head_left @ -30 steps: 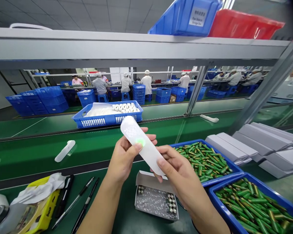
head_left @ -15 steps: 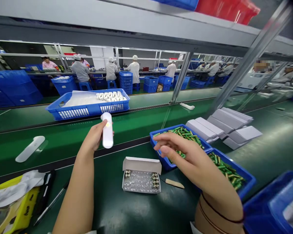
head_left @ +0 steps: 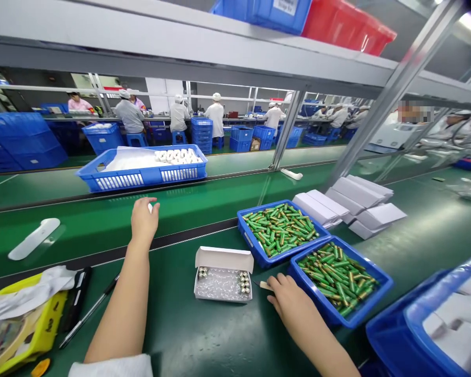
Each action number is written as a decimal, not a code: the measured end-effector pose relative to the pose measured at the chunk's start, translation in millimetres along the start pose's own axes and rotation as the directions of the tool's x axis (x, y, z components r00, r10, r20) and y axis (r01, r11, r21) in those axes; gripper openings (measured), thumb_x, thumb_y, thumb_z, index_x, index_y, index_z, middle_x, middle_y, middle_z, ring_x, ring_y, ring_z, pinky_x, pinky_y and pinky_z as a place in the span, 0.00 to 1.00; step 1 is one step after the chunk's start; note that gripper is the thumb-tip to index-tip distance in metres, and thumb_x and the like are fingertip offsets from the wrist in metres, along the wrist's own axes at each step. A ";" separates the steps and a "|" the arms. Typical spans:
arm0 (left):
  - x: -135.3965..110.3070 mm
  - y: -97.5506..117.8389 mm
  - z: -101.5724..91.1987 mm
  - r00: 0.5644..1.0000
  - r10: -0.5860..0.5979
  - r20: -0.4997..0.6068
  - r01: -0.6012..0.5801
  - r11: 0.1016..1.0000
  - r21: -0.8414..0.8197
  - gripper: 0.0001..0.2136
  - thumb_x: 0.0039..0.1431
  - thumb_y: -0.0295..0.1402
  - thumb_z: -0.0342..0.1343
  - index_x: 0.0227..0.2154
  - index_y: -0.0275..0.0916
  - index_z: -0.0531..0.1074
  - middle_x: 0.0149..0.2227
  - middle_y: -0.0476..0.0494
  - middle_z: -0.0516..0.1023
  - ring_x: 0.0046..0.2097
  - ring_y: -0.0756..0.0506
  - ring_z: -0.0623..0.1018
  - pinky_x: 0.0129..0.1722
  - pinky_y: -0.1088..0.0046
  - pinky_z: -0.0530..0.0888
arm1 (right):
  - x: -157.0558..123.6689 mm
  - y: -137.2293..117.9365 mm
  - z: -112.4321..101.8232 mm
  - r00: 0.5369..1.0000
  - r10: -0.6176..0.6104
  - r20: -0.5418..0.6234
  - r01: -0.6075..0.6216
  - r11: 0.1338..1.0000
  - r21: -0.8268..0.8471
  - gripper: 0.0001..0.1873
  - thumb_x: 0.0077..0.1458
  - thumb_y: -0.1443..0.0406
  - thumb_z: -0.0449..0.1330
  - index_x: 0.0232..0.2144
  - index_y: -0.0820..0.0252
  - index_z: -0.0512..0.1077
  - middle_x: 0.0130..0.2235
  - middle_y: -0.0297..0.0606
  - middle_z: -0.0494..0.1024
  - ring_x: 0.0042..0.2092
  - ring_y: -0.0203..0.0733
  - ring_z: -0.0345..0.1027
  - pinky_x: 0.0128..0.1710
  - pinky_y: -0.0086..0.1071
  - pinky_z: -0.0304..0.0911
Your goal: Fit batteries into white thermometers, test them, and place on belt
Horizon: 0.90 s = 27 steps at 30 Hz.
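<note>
My left hand (head_left: 144,222) is raised over the green belt, fingers closed around a white handheld device (head_left: 150,208). Only a small white bit of it shows; the hand hides the rest. Low on the table, my right hand (head_left: 288,298) has its fingers closed on the pale handle of a small thin-tipped tool (head_left: 264,285). Just left of that tool lies an open white box (head_left: 223,300) with bubble wrap and several batteries standing at both ends. Two blue trays (head_left: 255,257) of loose green batteries (head_left: 280,225) stand beyond and beside my right hand.
A blue crate (head_left: 141,180) with white parts stands past the belt (head_left: 204,201). Another white device (head_left: 33,238) lies at the left. Folded white boxes (head_left: 371,214) sit behind the trays; a yellow container (head_left: 43,324) and pen (head_left: 88,317) lie at front left. Co-workers sit far behind.
My right hand has come down from above the battery trays onto the pale-handled tool. My left hand has turned and shifted slightly left, so the white device is now mostly hidden.
</note>
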<state>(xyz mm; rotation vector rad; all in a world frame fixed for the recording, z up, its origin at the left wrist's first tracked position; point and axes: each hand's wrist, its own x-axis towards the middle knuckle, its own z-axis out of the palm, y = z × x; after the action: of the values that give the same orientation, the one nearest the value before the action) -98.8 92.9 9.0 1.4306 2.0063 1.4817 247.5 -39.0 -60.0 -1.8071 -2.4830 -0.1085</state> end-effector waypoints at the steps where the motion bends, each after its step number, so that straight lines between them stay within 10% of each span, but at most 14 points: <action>1: -11.9 15.6 -6.3 0.997 0.071 0.019 -0.071 0.997 -0.008 0.05 0.54 0.28 0.55 0.35 0.37 0.73 0.47 0.36 0.70 0.48 0.37 0.71 0.51 0.61 0.65 | -0.8 1.3 8.0 1.000 0.005 -0.023 -0.006 1.000 -0.015 0.08 0.51 0.75 0.57 0.33 0.59 0.69 0.35 0.43 0.74 0.36 0.49 0.69 0.31 0.36 0.64; 3: -44.1 41.9 -15.8 0.965 0.236 0.112 -0.232 0.972 -0.045 0.01 0.52 0.32 0.59 0.29 0.42 0.74 0.38 0.43 0.74 0.39 0.41 0.73 0.42 0.68 0.67 | -2.2 3.2 19.8 0.997 0.038 -0.070 -0.039 0.999 -0.019 0.08 0.52 0.75 0.55 0.32 0.59 0.67 0.35 0.43 0.73 0.36 0.50 0.69 0.32 0.38 0.65; 6: -98.3 54.9 -17.4 0.651 0.660 0.374 -0.659 0.737 -0.153 0.03 0.54 0.29 0.57 0.26 0.43 0.73 0.28 0.45 0.74 0.30 0.44 0.72 0.31 0.71 0.64 | -4.8 3.3 28.5 0.989 0.084 -0.119 -0.081 0.996 0.029 0.07 0.56 0.74 0.53 0.29 0.59 0.65 0.32 0.43 0.72 0.35 0.49 0.68 0.32 0.38 0.65; 9: -133.1 37.4 -6.0 0.459 0.641 0.615 -0.819 0.574 0.014 0.08 0.56 0.25 0.53 0.23 0.42 0.68 0.26 0.43 0.72 0.29 0.43 0.71 0.28 0.69 0.61 | -7.4 1.2 32.8 0.979 0.095 -0.181 -0.082 0.994 0.074 0.08 0.58 0.73 0.51 0.27 0.58 0.62 0.32 0.42 0.70 0.34 0.48 0.67 0.32 0.38 0.65; 17: -139.9 18.5 9.9 0.549 0.379 0.745 -0.787 0.535 0.307 0.09 0.53 0.17 0.49 0.30 0.35 0.70 0.34 0.36 0.74 0.38 0.37 0.72 0.35 0.63 0.66 | -13.9 -3.3 25.4 0.901 0.224 -0.372 -0.117 0.950 0.289 0.10 0.63 0.64 0.41 0.29 0.56 0.57 0.22 0.32 0.65 0.21 0.42 0.65 0.20 0.31 0.53; 27: -138.5 40.9 -15.8 0.647 0.251 0.720 -0.628 0.710 0.317 0.03 0.58 0.26 0.52 0.33 0.38 0.71 0.36 0.44 0.76 0.38 0.44 0.76 0.36 0.69 0.70 | -20.5 -41.6 -35.4 0.959 0.165 -0.229 0.116 0.506 0.854 0.17 0.65 0.57 0.45 0.31 0.58 0.67 0.32 0.36 0.70 0.34 0.39 0.67 0.34 0.28 0.60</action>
<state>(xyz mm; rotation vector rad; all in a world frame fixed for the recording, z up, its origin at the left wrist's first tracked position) -21.1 -29.7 6.0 2.4277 1.7113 0.3426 214.7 -74.7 -27.4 -1.2257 -1.7307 0.7163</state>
